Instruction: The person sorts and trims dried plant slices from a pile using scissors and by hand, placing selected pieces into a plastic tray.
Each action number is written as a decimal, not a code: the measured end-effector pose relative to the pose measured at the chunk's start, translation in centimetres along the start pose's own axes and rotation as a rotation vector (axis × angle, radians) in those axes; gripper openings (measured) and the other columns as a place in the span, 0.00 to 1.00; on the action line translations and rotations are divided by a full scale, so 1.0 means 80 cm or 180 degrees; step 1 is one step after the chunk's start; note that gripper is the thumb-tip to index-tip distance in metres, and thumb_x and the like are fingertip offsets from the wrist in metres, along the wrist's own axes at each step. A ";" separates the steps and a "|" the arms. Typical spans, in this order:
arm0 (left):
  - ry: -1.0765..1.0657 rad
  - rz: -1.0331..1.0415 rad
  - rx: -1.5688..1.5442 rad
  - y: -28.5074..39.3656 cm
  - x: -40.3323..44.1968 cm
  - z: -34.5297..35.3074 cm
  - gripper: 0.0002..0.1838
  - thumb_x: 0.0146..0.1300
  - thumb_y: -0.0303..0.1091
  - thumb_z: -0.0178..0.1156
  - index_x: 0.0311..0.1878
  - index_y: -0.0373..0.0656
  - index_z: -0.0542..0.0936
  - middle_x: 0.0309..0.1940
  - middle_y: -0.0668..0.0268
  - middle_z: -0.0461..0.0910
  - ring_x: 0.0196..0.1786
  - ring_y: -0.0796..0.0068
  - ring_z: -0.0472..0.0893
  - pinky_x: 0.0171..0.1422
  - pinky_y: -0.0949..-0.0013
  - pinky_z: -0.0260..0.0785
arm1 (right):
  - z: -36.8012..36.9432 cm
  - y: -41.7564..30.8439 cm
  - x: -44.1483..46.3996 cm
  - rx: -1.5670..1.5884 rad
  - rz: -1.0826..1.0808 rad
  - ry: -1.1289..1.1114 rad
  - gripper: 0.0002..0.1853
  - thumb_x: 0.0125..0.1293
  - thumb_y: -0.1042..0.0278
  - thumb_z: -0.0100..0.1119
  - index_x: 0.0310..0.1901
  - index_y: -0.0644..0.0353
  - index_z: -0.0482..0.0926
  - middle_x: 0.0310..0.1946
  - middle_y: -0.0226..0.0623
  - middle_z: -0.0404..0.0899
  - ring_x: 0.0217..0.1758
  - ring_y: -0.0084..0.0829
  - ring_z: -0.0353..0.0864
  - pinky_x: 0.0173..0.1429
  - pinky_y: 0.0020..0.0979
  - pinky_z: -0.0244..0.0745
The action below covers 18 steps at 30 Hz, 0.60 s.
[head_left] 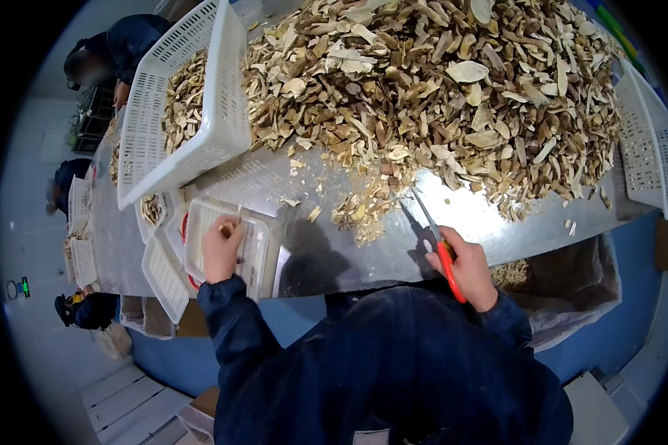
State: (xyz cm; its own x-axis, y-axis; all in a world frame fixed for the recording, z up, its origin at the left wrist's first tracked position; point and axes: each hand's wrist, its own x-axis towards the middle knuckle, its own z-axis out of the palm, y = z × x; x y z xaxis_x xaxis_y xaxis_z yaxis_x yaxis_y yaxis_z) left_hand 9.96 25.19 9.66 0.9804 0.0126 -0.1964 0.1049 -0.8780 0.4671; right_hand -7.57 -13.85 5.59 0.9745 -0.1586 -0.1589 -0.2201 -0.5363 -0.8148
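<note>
My left hand [223, 248] is over a small white plastic tray [265, 256] at the table's front edge, its fingers closed round a small brownish piece, probably a dried slice. In my right hand [469, 268] are tweezers or slim scissors with red handles [445, 259], the metal tip pointing up and left towards the table. Beyond my hands lies a large heap of dried brown and cream slices [438, 96]. Small crumbs and bits [364, 208] are scattered between the heap and my right hand.
A large white perforated basket [219, 96] holding slices stands at the left; another white basket [649, 141] is at the right. A lined box [571, 289] sits below the metal table's [378, 271] front edge. Several other people are along the left.
</note>
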 end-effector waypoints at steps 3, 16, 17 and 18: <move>0.0830 0.0974 0.1410 -0.033 -0.014 -0.009 0.20 0.53 0.35 0.66 0.50 0.39 0.80 0.37 0.55 0.80 0.41 0.59 0.79 0.50 0.63 0.70 | 0.001 0.000 0.001 0.0049 -0.0006 0.0012 0.24 0.57 0.58 0.68 0.51 0.61 0.74 0.23 0.48 0.78 0.27 0.50 0.80 0.31 0.39 0.74; 0.0307 0.2061 -0.0480 0.144 0.123 0.162 0.12 0.53 0.27 0.61 0.42 0.36 0.78 0.33 0.54 0.76 0.35 0.54 0.75 0.41 0.62 0.68 | 0.005 -0.009 -0.004 -0.0146 -0.0006 0.0059 0.23 0.57 0.57 0.68 0.50 0.61 0.75 0.23 0.48 0.79 0.28 0.49 0.81 0.31 0.39 0.74; 0.0151 0.1923 -0.0458 0.140 0.124 0.161 0.11 0.54 0.28 0.62 0.41 0.36 0.78 0.30 0.56 0.74 0.33 0.57 0.74 0.39 0.63 0.67 | 0.005 -0.010 -0.003 -0.0115 -0.0025 0.0061 0.23 0.57 0.57 0.68 0.50 0.61 0.75 0.23 0.48 0.79 0.28 0.49 0.81 0.31 0.39 0.74; -0.0013 0.1774 -0.0432 0.134 0.115 0.156 0.10 0.54 0.30 0.63 0.39 0.36 0.78 0.26 0.58 0.73 0.30 0.59 0.73 0.37 0.64 0.66 | 0.004 -0.010 -0.003 -0.0108 -0.0035 0.0045 0.23 0.58 0.57 0.68 0.50 0.62 0.75 0.23 0.49 0.79 0.28 0.49 0.81 0.31 0.39 0.74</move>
State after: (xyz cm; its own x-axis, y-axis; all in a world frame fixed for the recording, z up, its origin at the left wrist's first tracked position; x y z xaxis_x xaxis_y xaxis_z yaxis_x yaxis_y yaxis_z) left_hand 18.01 9.90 2.09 0.8931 -0.4367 0.1081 -0.4070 -0.6820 0.6076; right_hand -7.61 -13.14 6.08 0.9762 -0.1640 -0.1421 -0.2111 -0.5659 -0.7970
